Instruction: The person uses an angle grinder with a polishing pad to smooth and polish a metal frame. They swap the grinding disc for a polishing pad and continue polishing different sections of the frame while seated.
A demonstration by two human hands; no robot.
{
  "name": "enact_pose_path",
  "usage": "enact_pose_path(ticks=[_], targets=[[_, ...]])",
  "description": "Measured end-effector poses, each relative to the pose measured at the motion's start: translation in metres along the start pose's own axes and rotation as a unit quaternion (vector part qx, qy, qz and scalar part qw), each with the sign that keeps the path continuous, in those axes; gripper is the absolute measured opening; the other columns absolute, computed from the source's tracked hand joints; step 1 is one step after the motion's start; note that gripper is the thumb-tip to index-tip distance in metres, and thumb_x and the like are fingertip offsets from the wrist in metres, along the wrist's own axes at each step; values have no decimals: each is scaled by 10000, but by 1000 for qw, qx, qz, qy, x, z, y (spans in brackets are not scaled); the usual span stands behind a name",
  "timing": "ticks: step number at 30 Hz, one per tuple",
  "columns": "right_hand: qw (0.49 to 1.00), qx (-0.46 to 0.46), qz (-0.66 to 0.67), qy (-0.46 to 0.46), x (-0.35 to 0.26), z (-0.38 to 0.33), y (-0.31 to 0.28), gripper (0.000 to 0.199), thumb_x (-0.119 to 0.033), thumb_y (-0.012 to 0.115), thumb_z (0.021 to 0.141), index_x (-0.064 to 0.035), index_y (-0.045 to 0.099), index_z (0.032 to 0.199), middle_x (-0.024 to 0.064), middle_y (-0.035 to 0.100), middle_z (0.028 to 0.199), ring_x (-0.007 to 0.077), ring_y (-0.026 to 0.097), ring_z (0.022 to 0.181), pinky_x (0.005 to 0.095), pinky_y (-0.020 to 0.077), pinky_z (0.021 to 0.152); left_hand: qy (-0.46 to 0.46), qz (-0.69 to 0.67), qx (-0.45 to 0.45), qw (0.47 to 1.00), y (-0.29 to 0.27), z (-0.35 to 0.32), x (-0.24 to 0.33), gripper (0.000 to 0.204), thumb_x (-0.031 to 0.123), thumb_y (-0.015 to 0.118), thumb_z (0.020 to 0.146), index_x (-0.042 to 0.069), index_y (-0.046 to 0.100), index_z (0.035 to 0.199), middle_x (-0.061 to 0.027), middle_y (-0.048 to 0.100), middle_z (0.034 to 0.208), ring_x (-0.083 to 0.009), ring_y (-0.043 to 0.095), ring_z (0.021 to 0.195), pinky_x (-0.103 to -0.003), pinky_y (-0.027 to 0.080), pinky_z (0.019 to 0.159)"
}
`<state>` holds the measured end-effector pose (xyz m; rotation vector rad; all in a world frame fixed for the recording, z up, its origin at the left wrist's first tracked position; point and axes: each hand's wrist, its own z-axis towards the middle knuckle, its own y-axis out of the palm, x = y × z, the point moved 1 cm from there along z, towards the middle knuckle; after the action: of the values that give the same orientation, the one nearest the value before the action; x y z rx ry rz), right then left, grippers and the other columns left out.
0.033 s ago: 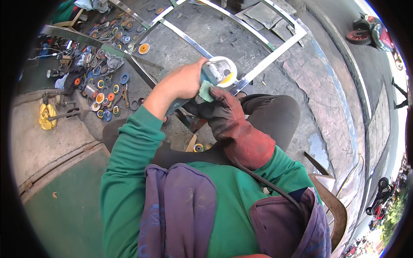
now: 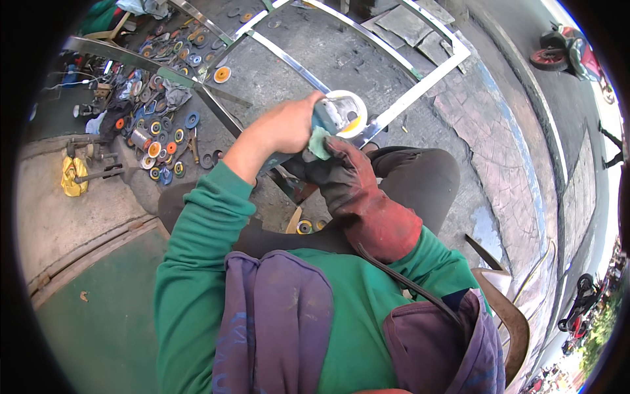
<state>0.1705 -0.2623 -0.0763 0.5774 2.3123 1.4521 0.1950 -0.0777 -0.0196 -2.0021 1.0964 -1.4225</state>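
Note:
My bare left hand [image 2: 289, 125] is wrapped over the blue-green body of an angle grinder [image 2: 320, 118]. A round disc with a white rim and a yellow patch [image 2: 355, 125] shows at its metal head. In a worn red leather glove, my right hand [image 2: 348, 174] is closed on the grinder's underside, fingers partly hidden. A pale green scrap of cloth [image 2: 319, 143] sits between the glove and the tool. The disc is beside the corner of a shiny metal frame [image 2: 420, 88]; whether they touch I cannot tell. A dark cord [image 2: 410, 284] passes across my right forearm.
Many used grinding discs [image 2: 164, 134] lie heaped on the ground to the left. A yellow-wrapped clamp [image 2: 73, 176] rests on the concrete ledge. Flat slabs [image 2: 400, 27] lie beyond the frame, and a red motorcycle [image 2: 558, 52] stands at the far right.

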Motion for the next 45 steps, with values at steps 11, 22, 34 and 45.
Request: enact_pose_path(ticks=[11,22,34,45], targets=[[999,2,-5,53,3,67,26,351,-159,726,999,87,661,1240,214,727,1185,356,755,1046,506,632,990,-76,-22,80,994,-20,8,-63,877,173,815,843,-39,375,1572,-297,660,1368,-436,652,1283,-442,517,1086],[918,65,-371,-127,19,91,32,316,-83,730,936,-93,704,1250,93,750,1039,232,713,802,367,578,749,-20,-25,69,997,-30,10,-72,817,152,800,846,0,411,1549,-317,724,1201,-480,682,1200,-481,554,1001],[984,103,-145,-33,22,48,44,368,-242,705,988,-5,659,1266,80,705,1101,204,696,1000,341,557,938,-36,-51,15,998,-19,-9,-57,946,188,835,775,61,379,1595,-206,755,1168,-427,714,1131,-443,535,1040],[914,100,-385,-74,-1,104,64,369,-302,721,980,-25,696,1221,66,714,1091,167,655,917,351,541,826,-110,-52,166,979,-44,28,-107,839,222,863,803,-23,476,1506,-229,705,1276,-352,687,1217,-391,509,1089]])
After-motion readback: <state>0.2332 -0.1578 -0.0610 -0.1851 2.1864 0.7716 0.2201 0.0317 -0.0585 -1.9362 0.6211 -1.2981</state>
